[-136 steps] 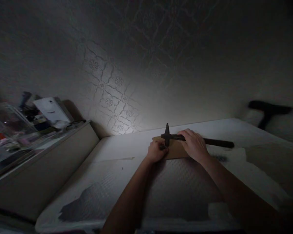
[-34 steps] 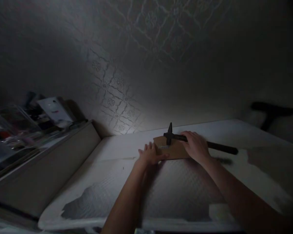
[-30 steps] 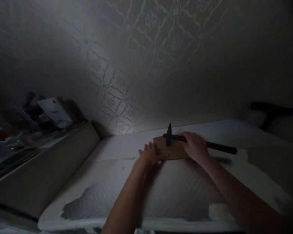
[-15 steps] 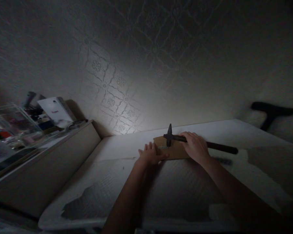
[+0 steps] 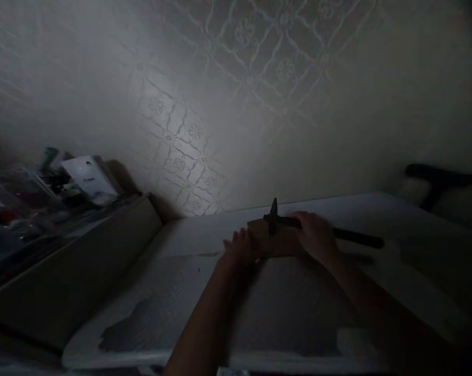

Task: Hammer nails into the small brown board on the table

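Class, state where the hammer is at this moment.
In the head view, the hammer lies right of centre, its head over the wooden block, gripped by the right hand.

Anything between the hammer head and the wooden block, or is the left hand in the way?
Nothing visible: the dark hammer, held by the right hand, sits over the brown wooden block; the left hand rests at the block's left edge.
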Action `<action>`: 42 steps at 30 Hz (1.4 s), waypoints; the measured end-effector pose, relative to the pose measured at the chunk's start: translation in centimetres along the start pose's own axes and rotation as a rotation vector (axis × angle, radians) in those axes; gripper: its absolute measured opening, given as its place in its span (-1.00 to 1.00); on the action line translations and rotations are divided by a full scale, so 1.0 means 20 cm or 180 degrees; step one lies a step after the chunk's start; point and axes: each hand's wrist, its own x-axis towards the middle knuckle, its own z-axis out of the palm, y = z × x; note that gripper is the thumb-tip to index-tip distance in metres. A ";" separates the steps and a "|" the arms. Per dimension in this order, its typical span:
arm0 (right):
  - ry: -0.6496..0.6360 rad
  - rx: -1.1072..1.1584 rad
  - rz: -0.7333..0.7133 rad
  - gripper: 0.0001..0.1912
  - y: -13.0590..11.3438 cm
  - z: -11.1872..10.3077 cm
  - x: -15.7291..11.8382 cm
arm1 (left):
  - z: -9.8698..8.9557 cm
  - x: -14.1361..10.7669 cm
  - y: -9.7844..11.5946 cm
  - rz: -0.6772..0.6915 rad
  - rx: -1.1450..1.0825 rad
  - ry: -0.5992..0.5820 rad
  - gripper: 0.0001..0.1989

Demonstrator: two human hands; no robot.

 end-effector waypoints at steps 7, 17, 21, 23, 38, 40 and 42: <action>0.0051 -0.0006 0.0014 -0.78 0.00 0.00 0.00 | 0.00 0.01 0.00 -0.0018 0.0011 -0.0016 0.01; 0.0013 -0.0003 -0.0007 -0.79 0.00 0.01 0.00 | -0.01 -0.01 0.01 -0.0025 -0.0029 0.0016 0.02; 0.0048 -0.0010 0.0002 -0.79 0.00 0.00 0.00 | -0.01 -0.01 0.01 -0.0042 -0.0040 -0.0027 0.01; 0.0047 -0.0036 0.0009 -0.79 0.00 0.00 0.00 | -0.01 -0.01 0.01 -0.0032 -0.0066 -0.0052 0.01; 0.0023 0.0042 0.0026 -0.79 0.00 0.00 0.00 | -0.01 -0.01 0.00 -0.0012 -0.0023 -0.0046 0.00; -0.0001 0.0045 0.0013 -0.80 0.00 0.01 0.00 | -0.01 -0.01 0.01 -0.0015 -0.0028 -0.0039 0.01; -0.0009 0.0034 0.0019 -0.80 0.00 0.01 0.00 | -0.01 -0.01 0.01 0.0000 -0.0028 -0.0041 0.03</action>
